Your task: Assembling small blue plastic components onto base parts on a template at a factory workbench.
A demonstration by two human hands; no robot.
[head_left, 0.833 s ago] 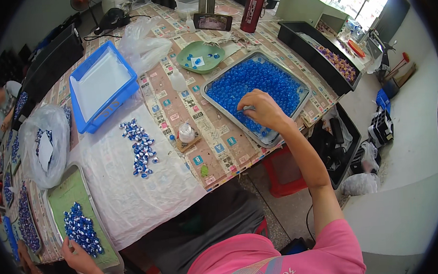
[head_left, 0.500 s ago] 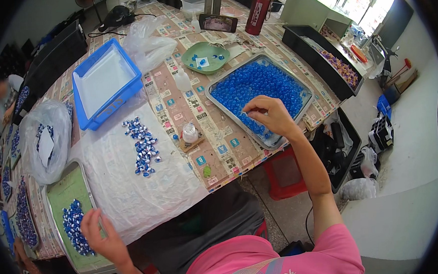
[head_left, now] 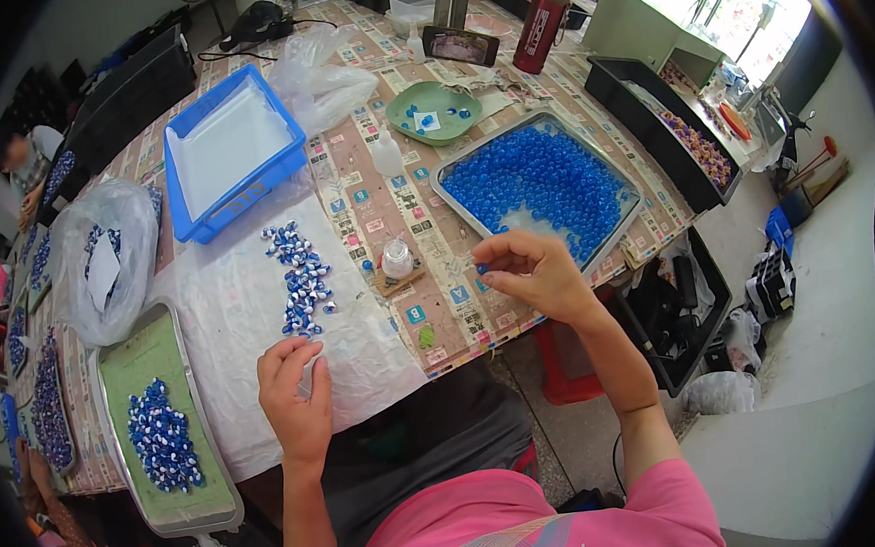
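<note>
Blue bead: pinched between thumb and fingers of our right hand, just beside the metal tray.
Handling: we judge it light, hard, slippery; best gripped across its round sides.
Left hand: loosely spread, thumb clear of fingers, beside the blue-and-white beads; well apart from the blue bead; we see nothing held.

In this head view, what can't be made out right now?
All in the head view:
- Blue bead: too small for detail, and partly covered by the right hand.
- Left hand: its back hides the palm, so anything held there cannot be told.
- Metal tray: its near corner lies behind the right hand.
- Clear bag: white paper hides part of its contents.
</note>
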